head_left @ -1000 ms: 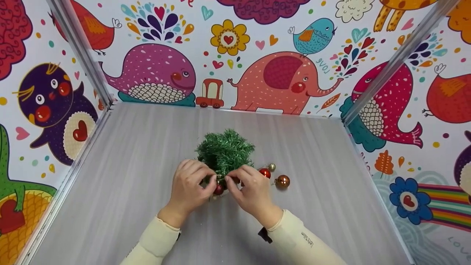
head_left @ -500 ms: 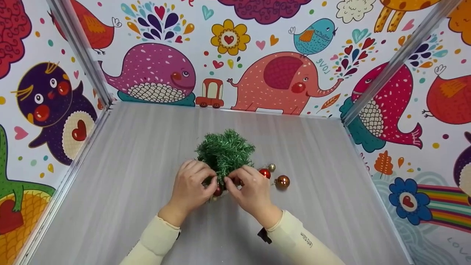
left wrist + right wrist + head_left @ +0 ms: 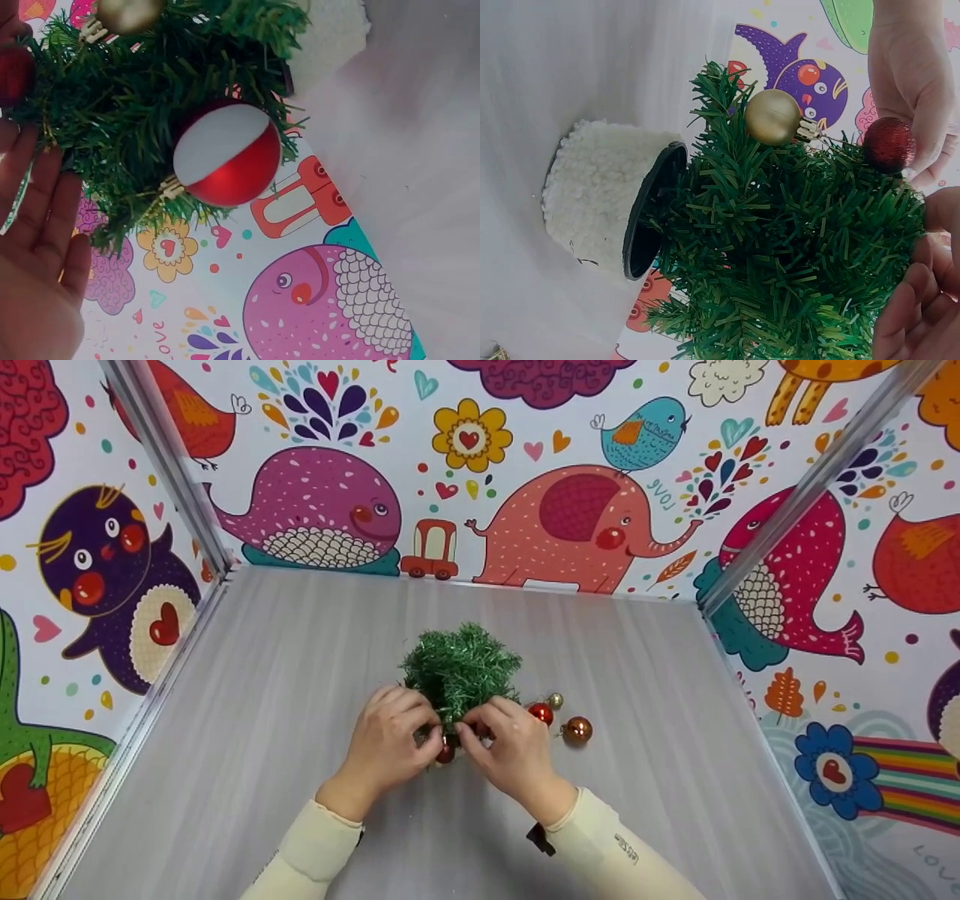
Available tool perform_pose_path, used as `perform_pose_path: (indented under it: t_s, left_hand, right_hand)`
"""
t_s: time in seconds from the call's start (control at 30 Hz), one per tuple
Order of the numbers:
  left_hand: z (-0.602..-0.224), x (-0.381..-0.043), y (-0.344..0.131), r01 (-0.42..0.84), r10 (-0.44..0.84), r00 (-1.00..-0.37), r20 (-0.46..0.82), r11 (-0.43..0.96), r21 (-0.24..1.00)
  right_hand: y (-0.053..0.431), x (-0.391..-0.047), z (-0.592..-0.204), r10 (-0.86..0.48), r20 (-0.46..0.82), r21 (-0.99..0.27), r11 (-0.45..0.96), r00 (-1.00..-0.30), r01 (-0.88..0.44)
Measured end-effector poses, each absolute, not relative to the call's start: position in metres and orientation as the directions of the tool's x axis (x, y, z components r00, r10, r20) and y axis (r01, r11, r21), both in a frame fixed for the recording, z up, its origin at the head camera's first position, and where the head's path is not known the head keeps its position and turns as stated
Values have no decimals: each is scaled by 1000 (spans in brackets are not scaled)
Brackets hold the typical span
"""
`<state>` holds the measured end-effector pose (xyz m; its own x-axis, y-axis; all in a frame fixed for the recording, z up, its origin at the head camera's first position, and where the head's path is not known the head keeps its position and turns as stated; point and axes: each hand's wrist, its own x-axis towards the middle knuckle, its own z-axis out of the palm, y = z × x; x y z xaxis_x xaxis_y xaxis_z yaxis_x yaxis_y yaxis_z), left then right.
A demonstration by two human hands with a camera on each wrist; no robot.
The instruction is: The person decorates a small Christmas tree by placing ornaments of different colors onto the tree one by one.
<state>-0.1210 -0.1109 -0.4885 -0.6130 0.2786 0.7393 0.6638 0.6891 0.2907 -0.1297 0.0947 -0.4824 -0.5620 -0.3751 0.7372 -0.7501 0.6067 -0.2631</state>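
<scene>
A small green artificial Christmas tree (image 3: 465, 664) stands on the table in a fuzzy white pot (image 3: 596, 199). At its near side, my left hand (image 3: 394, 735) and right hand (image 3: 514, 742) meet, thumb and fingers pinching the thin hanging loop of a glittery dark red bauble (image 3: 889, 145). That bauble hangs just below the fingertips, against the foliage. The loop itself is mostly hidden by fingers and needles. A gold bauble (image 3: 772, 118) and a red-and-white bauble (image 3: 227, 154) hang on other branches.
To the right of the tree lie a shiny red bauble (image 3: 540, 713), a small gold bauble (image 3: 555, 700) and a copper bauble (image 3: 577, 730). Cartoon-printed walls (image 3: 517, 450) close off the grey table (image 3: 300, 660) at the back and both sides.
Both hands have stayed nearly in place. The gold loop that showed between the fingertips has dropped from sight, and green needles show there now.
</scene>
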Motion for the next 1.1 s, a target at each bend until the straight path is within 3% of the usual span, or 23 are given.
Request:
perform_pose_path:
  t_s: [0.5, 0.77, 0.9, 1.1]
  left_hand:
    - [-490, -119, -111, 658, 279, -619, 735, 695, 290]
    - [-486, -119, -110, 653, 212, -606, 766, 682, 328]
    - [-483, -119, -108, 666, 205, -552, 808, 691, 280]
    - [-480, -119, -104, 690, 298, -482, 824, 709, 148]
  right_hand:
    - [100, -129, -480, -377, 771, -249, 564, -513, -787]
    - [107, -127, -483, -370, 788, -252, 535, -491, -807]
    - [114, -125, -485, -371, 794, -244, 531, -482, -811]
    - [135, -120, -490, -392, 792, -236, 510, -468, -827]
